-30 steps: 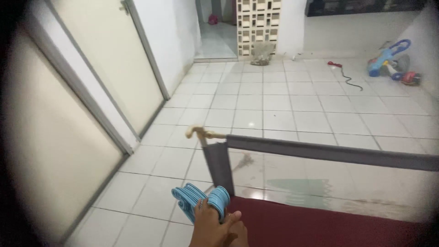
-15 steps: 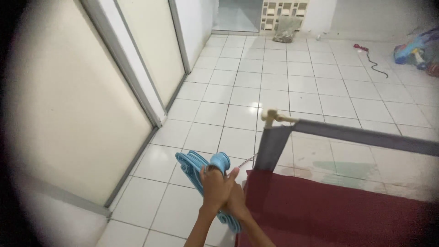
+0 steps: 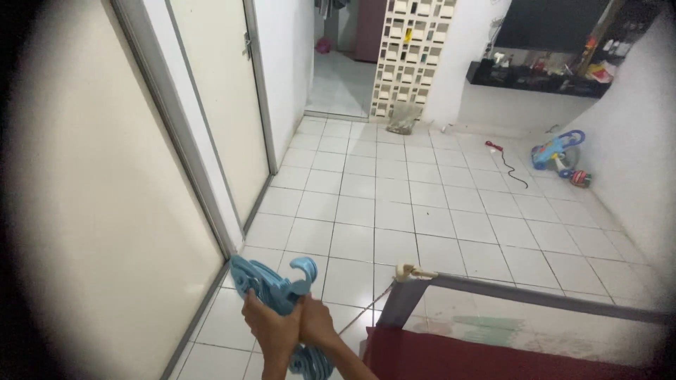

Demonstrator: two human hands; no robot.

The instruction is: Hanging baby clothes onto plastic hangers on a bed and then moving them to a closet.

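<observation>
Both my hands grip a stack of several light blue plastic hangers (image 3: 271, 285) low in the middle of the view. My left hand (image 3: 266, 329) wraps the stack from the left, and my right hand (image 3: 315, 325) clasps it beside the hooks. The hooks curl upward above my fingers. The lower ends of the hangers stick out below my wrists.
A grey mesh bed rail (image 3: 521, 295) with a beige corner joint (image 3: 405, 271) edges a dark red mattress (image 3: 493, 355) at my right. Cream doors (image 3: 211, 105) line the left wall. White tiled floor (image 3: 422, 204) runs to a doorway; a toy (image 3: 558, 156) and red cable (image 3: 503, 158) lie far right.
The view has lifted and swung, showing more of the room ahead. The hangers and both hands have shifted left and lower in view, farther from the bed rail corner.
</observation>
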